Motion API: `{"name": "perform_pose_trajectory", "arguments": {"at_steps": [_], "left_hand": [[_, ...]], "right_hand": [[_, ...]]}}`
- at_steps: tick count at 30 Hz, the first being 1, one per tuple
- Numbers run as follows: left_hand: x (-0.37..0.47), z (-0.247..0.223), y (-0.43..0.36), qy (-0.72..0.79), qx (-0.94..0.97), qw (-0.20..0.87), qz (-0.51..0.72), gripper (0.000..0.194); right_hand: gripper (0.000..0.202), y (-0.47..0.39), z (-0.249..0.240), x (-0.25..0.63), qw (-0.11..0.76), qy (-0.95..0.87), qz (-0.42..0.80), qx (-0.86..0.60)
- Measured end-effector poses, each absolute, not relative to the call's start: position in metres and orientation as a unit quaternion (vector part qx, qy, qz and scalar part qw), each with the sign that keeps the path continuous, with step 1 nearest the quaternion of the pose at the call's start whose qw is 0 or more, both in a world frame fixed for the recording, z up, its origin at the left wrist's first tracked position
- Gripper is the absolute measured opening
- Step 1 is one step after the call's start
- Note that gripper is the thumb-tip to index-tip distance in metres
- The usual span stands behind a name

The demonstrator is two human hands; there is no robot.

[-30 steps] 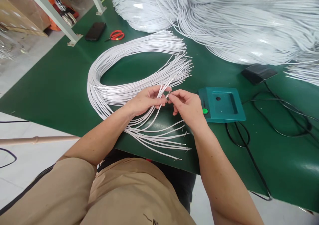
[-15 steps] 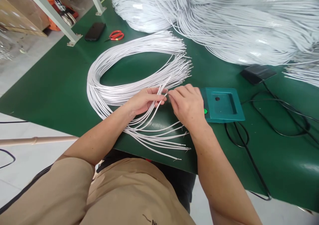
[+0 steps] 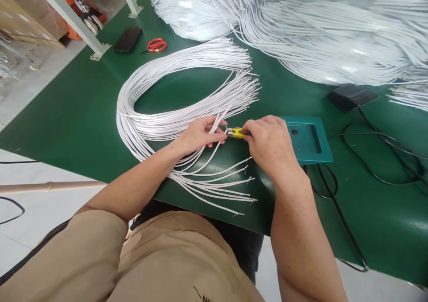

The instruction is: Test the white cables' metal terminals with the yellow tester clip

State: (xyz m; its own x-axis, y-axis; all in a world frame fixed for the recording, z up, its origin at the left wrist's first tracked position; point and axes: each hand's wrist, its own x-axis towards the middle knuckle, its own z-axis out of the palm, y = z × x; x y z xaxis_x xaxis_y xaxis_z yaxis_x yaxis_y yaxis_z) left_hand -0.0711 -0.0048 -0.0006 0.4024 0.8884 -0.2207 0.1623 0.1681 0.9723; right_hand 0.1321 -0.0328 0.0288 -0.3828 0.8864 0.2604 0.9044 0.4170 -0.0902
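My left hand [image 3: 205,134] is closed on several white wires [image 3: 214,128] near their ends, thumb and fingers pinching them. In my right hand [image 3: 272,143] is a small yellow tool [image 3: 238,133] with metal tips; its kind is not clear, as my fingers cover its rear. The metal tips point left and meet a wire end at my left fingertips. Below my hands, a fan of loose white wires [image 3: 227,190] with stripped-looking ends spreads toward the table's front edge. Behind my left hand lies a large curved bundle of white wires [image 3: 130,101].
A teal device with a recessed tray [image 3: 323,139] sits right of my right hand. Black cables [image 3: 337,208] trail beside it, near a black box [image 3: 351,97]. Red-handled scissors [image 3: 157,45] and a black case [image 3: 128,39] lie far left. A big wire heap [image 3: 317,30] fills the back.
My right hand has moved right, away from my left fingers, and the yellow tool now shows between them. My left hand keeps its pinch on the wires, nearly in place.
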Motion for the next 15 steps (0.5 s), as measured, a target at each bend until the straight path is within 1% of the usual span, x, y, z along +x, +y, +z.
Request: {"name": "perform_pose_trajectory", "arguments": {"at_steps": [10,15], "left_hand": [[-0.0647,-0.0064,-0.0069,0.503,0.594,0.556,0.292,0.04],[-0.0638,-0.0079,-0.0077,0.494,0.607,0.551,0.288,0.039]], "right_hand": [[0.026,-0.0269,0.0248,0.1334,0.151,-0.822,-0.035,-0.549],[0.018,-0.0304,0.0286,0.1376,0.168,-0.811,-0.037,-0.559]]}}
